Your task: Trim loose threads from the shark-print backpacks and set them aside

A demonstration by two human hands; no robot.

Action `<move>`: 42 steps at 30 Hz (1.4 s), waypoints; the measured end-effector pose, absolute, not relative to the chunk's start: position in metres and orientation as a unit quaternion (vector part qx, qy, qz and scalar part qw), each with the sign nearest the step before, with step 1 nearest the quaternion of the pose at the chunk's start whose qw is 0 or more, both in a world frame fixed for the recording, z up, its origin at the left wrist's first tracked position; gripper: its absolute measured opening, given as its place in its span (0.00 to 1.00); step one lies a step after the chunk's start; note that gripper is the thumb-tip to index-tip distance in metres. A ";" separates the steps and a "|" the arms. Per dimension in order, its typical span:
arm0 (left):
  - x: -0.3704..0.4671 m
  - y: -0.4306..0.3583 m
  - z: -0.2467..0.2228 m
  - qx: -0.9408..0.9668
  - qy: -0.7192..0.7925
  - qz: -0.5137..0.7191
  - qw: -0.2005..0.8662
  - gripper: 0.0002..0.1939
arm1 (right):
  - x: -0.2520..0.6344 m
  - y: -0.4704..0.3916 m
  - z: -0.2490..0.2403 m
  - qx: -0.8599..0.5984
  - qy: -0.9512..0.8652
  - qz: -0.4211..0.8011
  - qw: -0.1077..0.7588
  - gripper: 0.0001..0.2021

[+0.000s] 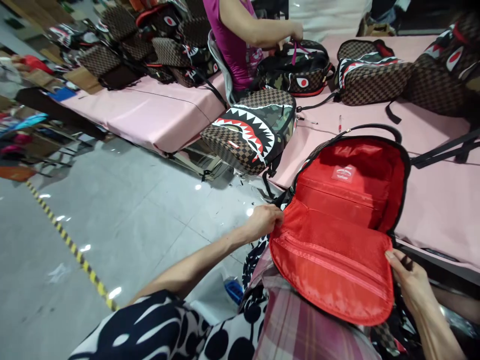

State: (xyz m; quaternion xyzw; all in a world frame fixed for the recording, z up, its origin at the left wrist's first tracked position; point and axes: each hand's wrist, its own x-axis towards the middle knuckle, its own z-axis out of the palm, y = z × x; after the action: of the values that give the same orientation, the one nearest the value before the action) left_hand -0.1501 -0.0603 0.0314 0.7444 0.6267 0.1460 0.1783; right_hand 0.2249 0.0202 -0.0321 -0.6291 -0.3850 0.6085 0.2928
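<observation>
A backpack with a bright red lining lies unzipped, its flap folded down toward my lap. Its back part rests at the edge of the pink table. Inside, a pale label shows above a pocket, and a zip runs across the flap. My left hand pinches the flap's left edge near the fold. On the opposite side my right hand grips the right edge, thumb on the red lining and fingers behind it. A black strap handle arches over the backpack's top.
A checked backpack with a shark-mouth print overhangs the table on the left. Across the table a person in a purple top handles another backpack. More backpacks lie at the right. Yellow-black tape marks the floor.
</observation>
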 end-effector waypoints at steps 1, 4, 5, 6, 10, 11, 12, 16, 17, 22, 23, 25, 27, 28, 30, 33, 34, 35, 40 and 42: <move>-0.147 -0.058 0.031 0.754 0.628 0.098 0.167 0.13 | 0.225 0.021 -0.033 -0.625 -0.391 0.611 0.289 0.21; -0.134 -0.052 0.033 0.773 0.622 -0.033 0.120 0.11 | 0.222 0.021 -0.031 -0.610 -0.422 0.609 0.280 0.19; -0.128 -0.047 0.034 0.774 0.621 -0.066 0.105 0.12 | 0.220 0.020 -0.029 -0.607 -0.436 0.604 0.279 0.19; -0.121 -0.041 0.036 0.776 0.618 -0.089 0.088 0.12 | 0.218 0.020 -0.026 -0.602 -0.450 0.598 0.278 0.18; -0.092 0.004 0.037 0.797 0.596 -0.092 0.044 0.15 | 0.212 0.014 -0.017 -0.591 -0.504 0.565 0.279 0.19; -0.085 0.018 0.035 0.800 0.589 -0.088 0.069 0.16 | 0.212 0.013 -0.016 -0.587 -0.513 0.560 0.279 0.19; -0.078 0.031 0.030 0.801 0.582 -0.091 0.108 0.16 | 0.213 0.012 -0.016 -0.584 -0.521 0.557 0.279 0.19; -0.061 0.064 0.006 0.790 0.547 -0.139 0.238 0.20 | 0.225 0.019 -0.011 -0.569 -0.602 0.507 0.237 0.22; -0.060 0.067 0.001 0.792 0.538 -0.144 0.250 0.21 | 0.229 0.024 -0.005 -0.573 -0.640 0.470 0.201 0.23; -0.062 0.060 -0.004 0.790 0.532 -0.126 0.279 0.24 | 0.205 0.070 0.043 -0.638 -0.758 0.132 0.014 0.22; -0.062 0.058 -0.002 0.788 0.535 -0.120 0.280 0.24 | 0.188 0.082 0.051 -0.616 -0.781 0.103 0.009 0.20; -0.060 0.054 0.003 0.785 0.542 -0.109 0.280 0.23 | 0.146 0.106 0.057 -0.522 -0.845 0.113 -0.013 0.17; -0.059 0.049 0.005 0.781 0.552 -0.097 0.276 0.22 | 0.106 0.126 0.053 -0.470 -0.873 0.118 -0.053 0.17; -0.059 0.047 0.005 0.778 0.559 -0.092 0.272 0.21 | 0.090 0.134 0.048 -0.459 -0.878 0.118 -0.066 0.18; -0.063 0.043 0.002 0.767 0.579 -0.081 0.264 0.19 | 0.072 0.144 0.036 -0.455 -0.879 0.114 -0.082 0.17; -0.078 0.041 -0.009 0.733 0.634 -0.060 0.237 0.16 | 0.081 0.147 0.019 -0.471 -0.869 0.106 -0.106 0.15; -0.085 0.042 -0.012 0.716 0.660 -0.050 0.222 0.16 | 0.090 0.145 0.015 -0.481 -0.863 0.104 -0.113 0.15; -0.093 0.044 -0.016 0.697 0.686 -0.039 0.206 0.17 | 0.100 0.144 0.012 -0.491 -0.857 0.105 -0.120 0.15; -0.124 0.058 -0.026 0.639 0.754 -0.011 0.153 0.22 | 0.135 0.134 0.010 -0.519 -0.835 0.133 -0.130 0.15; -0.124 0.059 -0.029 0.658 0.736 -0.009 0.160 0.21 | 0.139 0.132 0.010 -0.523 -0.831 0.141 -0.125 0.15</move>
State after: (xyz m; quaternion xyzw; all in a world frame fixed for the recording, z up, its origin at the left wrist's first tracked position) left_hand -0.1243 0.0591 -0.0288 0.6580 0.7357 -0.0092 0.1602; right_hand 0.1391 0.1320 0.0103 -0.5235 -0.8309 0.1413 -0.1250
